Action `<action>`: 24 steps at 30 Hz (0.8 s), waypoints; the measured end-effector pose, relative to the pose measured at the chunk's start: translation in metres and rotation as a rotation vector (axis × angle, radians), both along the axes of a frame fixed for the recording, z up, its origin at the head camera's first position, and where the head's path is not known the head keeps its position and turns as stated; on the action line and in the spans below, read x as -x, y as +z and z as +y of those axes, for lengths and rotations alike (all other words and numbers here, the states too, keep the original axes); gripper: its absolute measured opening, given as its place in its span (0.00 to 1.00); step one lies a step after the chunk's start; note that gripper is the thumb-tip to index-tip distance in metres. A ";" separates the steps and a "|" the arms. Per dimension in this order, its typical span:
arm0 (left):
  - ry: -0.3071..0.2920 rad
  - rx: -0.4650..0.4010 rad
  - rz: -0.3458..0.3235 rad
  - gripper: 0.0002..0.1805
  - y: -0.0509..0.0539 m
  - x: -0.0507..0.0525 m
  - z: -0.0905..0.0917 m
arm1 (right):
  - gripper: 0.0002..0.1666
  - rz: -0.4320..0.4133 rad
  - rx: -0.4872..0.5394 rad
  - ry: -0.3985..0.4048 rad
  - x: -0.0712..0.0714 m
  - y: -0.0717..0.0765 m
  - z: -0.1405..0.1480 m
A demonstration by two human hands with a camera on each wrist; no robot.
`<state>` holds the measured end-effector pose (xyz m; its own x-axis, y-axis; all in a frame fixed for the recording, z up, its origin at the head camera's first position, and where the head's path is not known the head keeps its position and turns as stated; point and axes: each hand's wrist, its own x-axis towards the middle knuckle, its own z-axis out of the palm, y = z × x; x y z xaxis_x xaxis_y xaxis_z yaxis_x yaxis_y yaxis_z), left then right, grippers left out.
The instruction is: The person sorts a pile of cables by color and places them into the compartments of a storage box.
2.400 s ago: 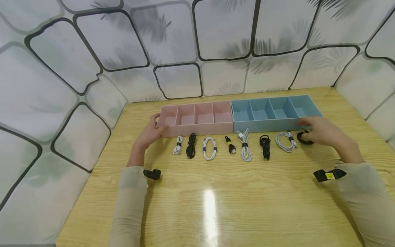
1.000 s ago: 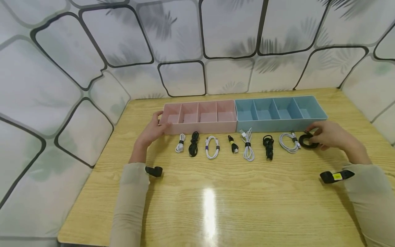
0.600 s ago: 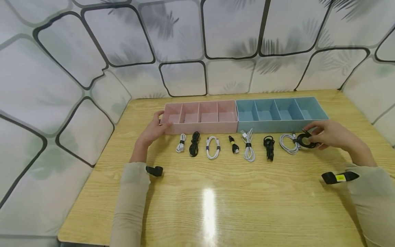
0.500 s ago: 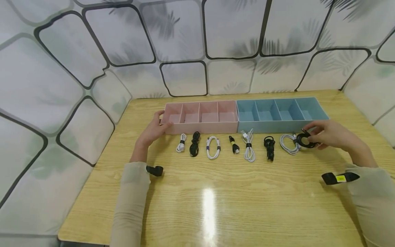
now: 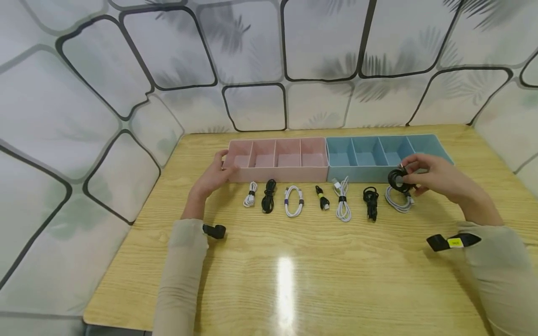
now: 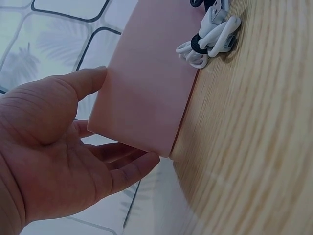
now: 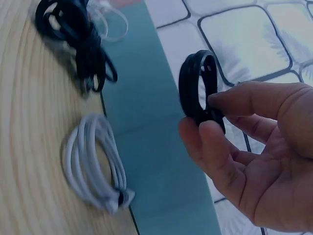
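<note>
In the head view, my left hand (image 5: 211,181) holds the left end of the pink divided box (image 5: 279,175), thumb on the front side and fingers round the end. My right hand (image 5: 441,181) pinches a coiled black cable (image 5: 393,179) between thumb and fingers. In the right wrist view that black coil (image 7: 189,88) hangs off the table, before the blue divided box (image 7: 146,103). Below it on the wood lies a coiled white cable (image 7: 88,161), partly covered by the black coil in the head view. Both boxes stand end to end with bare compartments.
Several tied cables lie in a row before the boxes, among them a white one (image 5: 250,194), a black one (image 5: 268,196), a white loop (image 5: 293,201), and a black bundle (image 5: 371,203). A patterned covering (image 5: 252,107) rises behind the wooden table (image 5: 235,270).
My right hand has taken hold of the black coil at the row's right end, lifted it and carried it left over the white coil. My left hand stays at the pink box.
</note>
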<state>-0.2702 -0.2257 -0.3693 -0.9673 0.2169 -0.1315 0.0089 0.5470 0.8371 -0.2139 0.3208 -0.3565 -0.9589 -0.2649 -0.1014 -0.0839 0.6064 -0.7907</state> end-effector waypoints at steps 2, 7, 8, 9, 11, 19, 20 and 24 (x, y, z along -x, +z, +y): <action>-0.003 0.003 -0.003 0.40 0.001 0.000 0.001 | 0.22 -0.008 0.027 -0.017 0.002 0.004 -0.008; -0.002 0.007 0.020 0.41 -0.011 0.008 -0.002 | 0.24 -0.019 0.101 -0.058 0.011 0.011 -0.029; -0.002 0.007 0.028 0.41 -0.011 0.008 -0.002 | 0.24 -0.021 0.117 -0.064 0.013 0.011 -0.033; 0.002 0.008 0.031 0.41 -0.012 0.008 -0.002 | 0.25 -0.025 0.127 -0.069 0.016 0.011 -0.037; 0.009 0.009 0.035 0.40 -0.012 0.008 -0.002 | 0.28 -0.038 0.142 -0.072 0.021 0.013 -0.045; 0.011 -0.004 0.039 0.41 -0.013 0.008 -0.001 | 0.34 -0.078 0.176 -0.100 0.044 0.016 -0.079; 0.009 -0.004 0.039 0.41 -0.012 0.008 -0.001 | 0.34 -0.075 0.170 -0.104 0.047 0.016 -0.084; 0.010 0.001 0.043 0.40 -0.011 0.007 -0.001 | 0.33 -0.066 0.146 -0.120 0.058 0.014 -0.099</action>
<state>-0.2770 -0.2268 -0.3804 -0.9741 0.2074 -0.0895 0.0399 0.5478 0.8357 -0.2715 0.2216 -0.3421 -0.9769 -0.1659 -0.1343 0.0371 0.4875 -0.8723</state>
